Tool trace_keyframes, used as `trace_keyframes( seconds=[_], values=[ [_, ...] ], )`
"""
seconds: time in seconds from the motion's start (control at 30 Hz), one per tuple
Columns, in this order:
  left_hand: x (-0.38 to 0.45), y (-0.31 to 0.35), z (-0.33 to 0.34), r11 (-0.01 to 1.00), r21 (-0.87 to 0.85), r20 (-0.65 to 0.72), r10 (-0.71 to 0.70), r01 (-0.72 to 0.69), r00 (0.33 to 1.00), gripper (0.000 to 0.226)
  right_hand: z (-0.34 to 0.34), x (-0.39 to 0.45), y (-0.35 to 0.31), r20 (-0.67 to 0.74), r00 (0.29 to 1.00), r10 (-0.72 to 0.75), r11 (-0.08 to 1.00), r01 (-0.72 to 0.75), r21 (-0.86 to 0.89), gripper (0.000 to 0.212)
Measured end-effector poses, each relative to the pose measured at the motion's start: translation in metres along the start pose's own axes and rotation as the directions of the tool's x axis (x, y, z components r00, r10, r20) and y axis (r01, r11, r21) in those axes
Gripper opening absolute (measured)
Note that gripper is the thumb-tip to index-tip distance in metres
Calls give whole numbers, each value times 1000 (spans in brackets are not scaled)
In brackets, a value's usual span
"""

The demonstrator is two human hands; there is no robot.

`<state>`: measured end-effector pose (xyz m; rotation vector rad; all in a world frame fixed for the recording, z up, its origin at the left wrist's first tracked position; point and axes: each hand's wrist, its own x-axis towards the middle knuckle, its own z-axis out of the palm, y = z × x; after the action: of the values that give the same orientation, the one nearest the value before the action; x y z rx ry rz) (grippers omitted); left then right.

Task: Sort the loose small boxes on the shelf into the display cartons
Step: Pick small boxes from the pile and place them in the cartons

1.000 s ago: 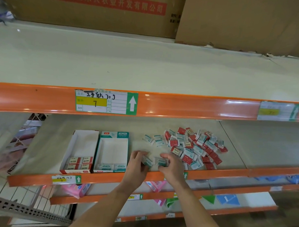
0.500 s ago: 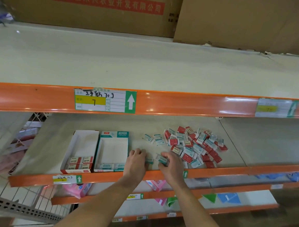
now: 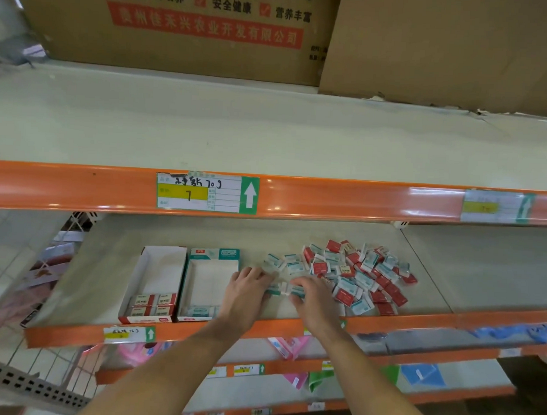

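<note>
A pile of loose small red and teal boxes [image 3: 360, 274] lies on the middle shelf [image 3: 296, 236], right of centre. Two open display cartons stand to its left: a red-fronted carton [image 3: 159, 284] with several red boxes at its front, and a teal carton [image 3: 211, 283] with teal boxes at its front. My left hand [image 3: 246, 291] and my right hand [image 3: 315, 300] lie side by side between the teal carton and the pile. Between them they hold a short row of teal boxes [image 3: 282, 290] pressed together on the shelf.
The upper shelf's orange front rail [image 3: 329, 198] with price labels hangs above the working shelf. Large cardboard cases [image 3: 195, 25] stand on the upper shelf. Lower shelves hold pink and blue packets [image 3: 291, 346]. A wire rack [image 3: 32, 382] is at lower left.
Both hands have closed in towards each other, pushing the teal boxes they hold into one row on the shelf. The pile and cartons have not moved.
</note>
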<state>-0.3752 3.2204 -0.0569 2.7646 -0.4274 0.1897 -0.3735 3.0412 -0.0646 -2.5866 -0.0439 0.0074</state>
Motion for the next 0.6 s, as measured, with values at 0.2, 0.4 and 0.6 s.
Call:
trace_keyframes(
  seconds=[0.2,0.4,0.6],
  values=[
    [-4,-22,-20,999,23,-48,-31,32,998,30,6,9,-28,10,998,-56,997,55,58,35],
    [-12,-62,-40,989,104,-78,-96,103,992,24,16,19,-60,32,993,-115,993,114,43,34],
    [-25,-96,-56,967,182,52,-189,177,981,28,33,24,-95,70,978,-195,980,191,65,31]
  ],
)
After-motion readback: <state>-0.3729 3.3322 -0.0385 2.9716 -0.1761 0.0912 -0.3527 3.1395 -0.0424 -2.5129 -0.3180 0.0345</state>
